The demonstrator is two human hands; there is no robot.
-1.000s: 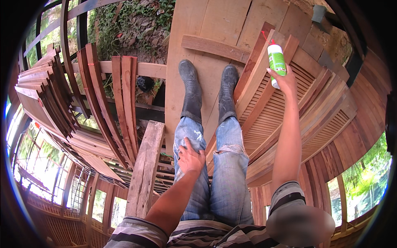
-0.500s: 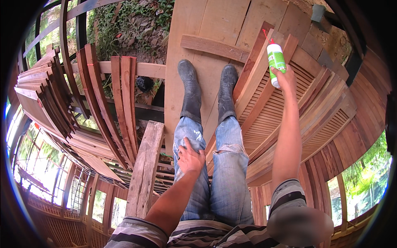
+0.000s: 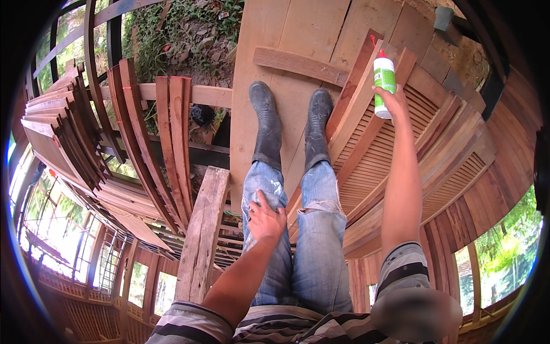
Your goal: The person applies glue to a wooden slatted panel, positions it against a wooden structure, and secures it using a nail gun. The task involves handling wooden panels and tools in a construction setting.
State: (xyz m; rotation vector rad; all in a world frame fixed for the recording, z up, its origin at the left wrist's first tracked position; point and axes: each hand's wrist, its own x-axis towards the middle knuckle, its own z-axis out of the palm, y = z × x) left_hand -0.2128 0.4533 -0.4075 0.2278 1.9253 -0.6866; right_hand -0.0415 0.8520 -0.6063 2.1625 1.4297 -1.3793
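Observation:
My right hand [image 3: 391, 98] is wrapped around a white and green squeeze bottle [image 3: 384, 80] with a red nozzle. The nozzle points away from me, its thin tip over the far end of a reddish wooden frame. Whether the tip touches the wood I cannot tell. Below the bottle lies a louvered wooden panel [image 3: 395, 135], its slats set between long rails. My left hand [image 3: 267, 217] rests on the left leg of my torn jeans [image 3: 264, 186], fingers spread and holding nothing.
My black rubber boots [image 3: 264, 117] stand on pale boards [image 3: 303, 28], where a loose wooden strip [image 3: 299, 65] lies across. A weathered beam [image 3: 202, 229] is by my left leg. Several planks [image 3: 163, 123] lean at the left. Plank walling [image 3: 498, 166] curves along the right.
My right hand has moved the bottle slightly away from me and to the right, its nozzle tip going toward the frame's far end. My left hand stays on the leg.

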